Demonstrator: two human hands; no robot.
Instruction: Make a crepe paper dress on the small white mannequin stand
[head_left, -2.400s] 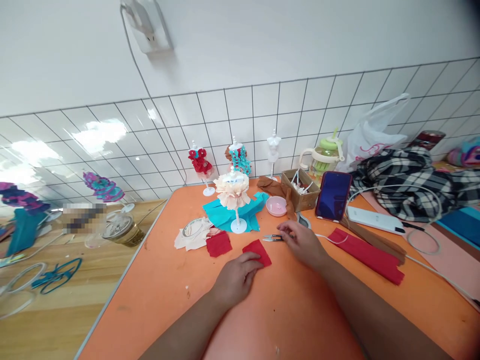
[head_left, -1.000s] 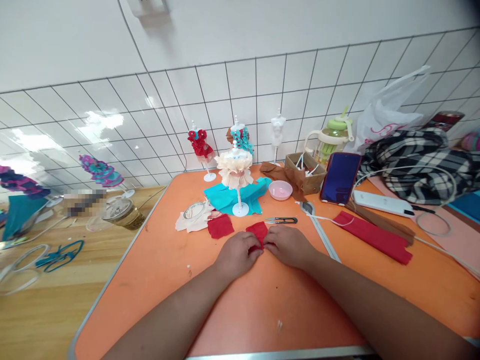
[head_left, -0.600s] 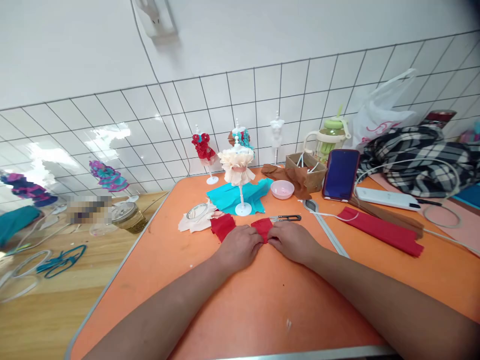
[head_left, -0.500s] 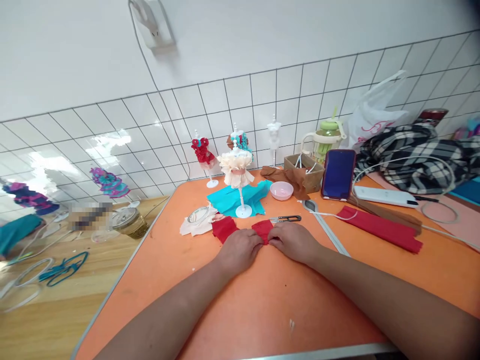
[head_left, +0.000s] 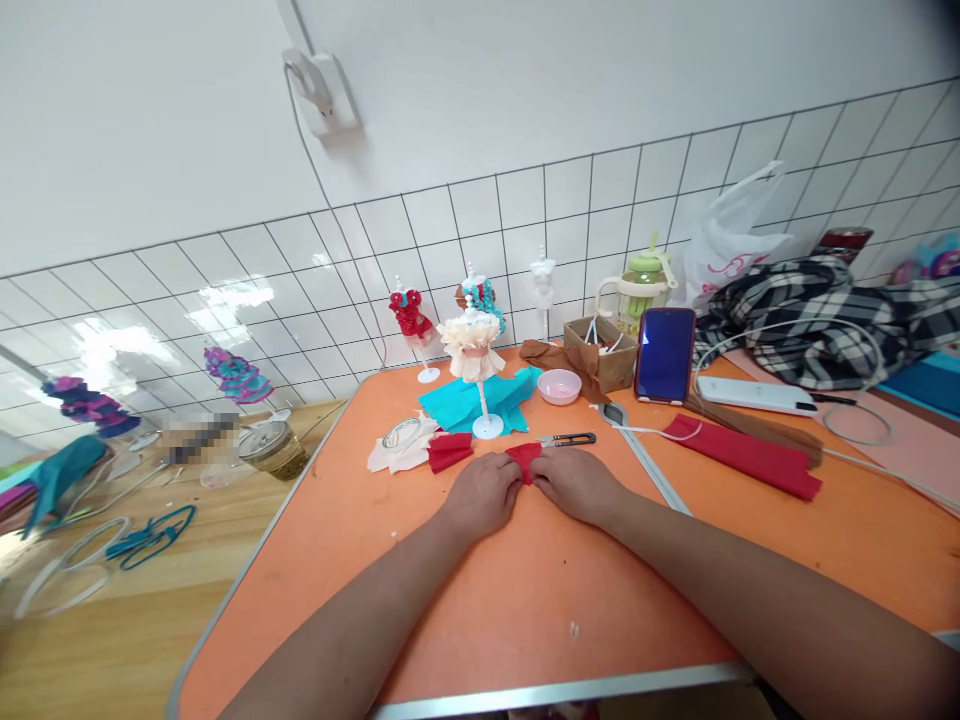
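My left hand (head_left: 484, 493) and my right hand (head_left: 579, 485) rest close together on the orange table (head_left: 480, 620). Between them they pinch a small piece of red crepe paper (head_left: 523, 458), its lower part covered by my fingers. A second red crepe paper piece (head_left: 450, 453) lies just beyond my left hand. Black-handled thread snips (head_left: 576, 439) lie just past my right hand. Straight ahead stands a small white dress form (head_left: 487, 425) wearing a cream ruffled paper dress (head_left: 471, 350). Turquoise crepe paper (head_left: 450, 405) lies around its base.
Cream paper scraps (head_left: 420, 456) and a clear ring (head_left: 401, 433) sit at left. Behind are a pink bowl (head_left: 559, 388), a cardboard box (head_left: 616, 365) and a phone (head_left: 665, 355). A red crepe strip (head_left: 742, 457) and white cable lie right. A wooden table (head_left: 150, 640) adjoins at left.
The head view has shifted slightly. The red piece beyond my left hand looks narrower from front to back. My hands stay together on the red crepe paper, my fingertips slightly closer.
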